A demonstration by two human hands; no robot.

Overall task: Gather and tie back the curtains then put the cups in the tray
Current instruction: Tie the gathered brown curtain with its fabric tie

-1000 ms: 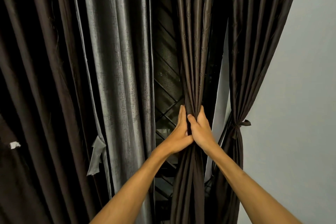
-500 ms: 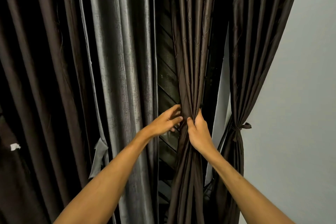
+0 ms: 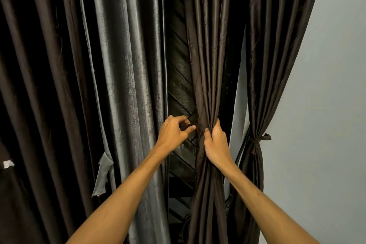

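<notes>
A dark brown curtain panel (image 3: 208, 49) hangs in the middle, bunched into a narrow bundle at waist height. My right hand (image 3: 216, 144) grips that bundle from the right side. Just left of it, my left hand (image 3: 174, 131) pinches a thin dark tie strip (image 3: 191, 125) that runs to the bundle. Further right, another brown curtain (image 3: 277, 45) is gathered and held by a knotted tie (image 3: 259, 139). No cups or tray are in view.
A shiny grey curtain (image 3: 126, 65) hangs loose at left, with a grey tie strip (image 3: 103, 174) dangling from its edge. More dark curtain folds (image 3: 39, 85) fill the far left. A slatted dark surface (image 3: 178, 85) shows between panels. A pale wall (image 3: 326, 105) is at right.
My left hand let go of the bundle, moved left and now pinches the tie strip. My right hand kept its grip on the gathered curtain.
</notes>
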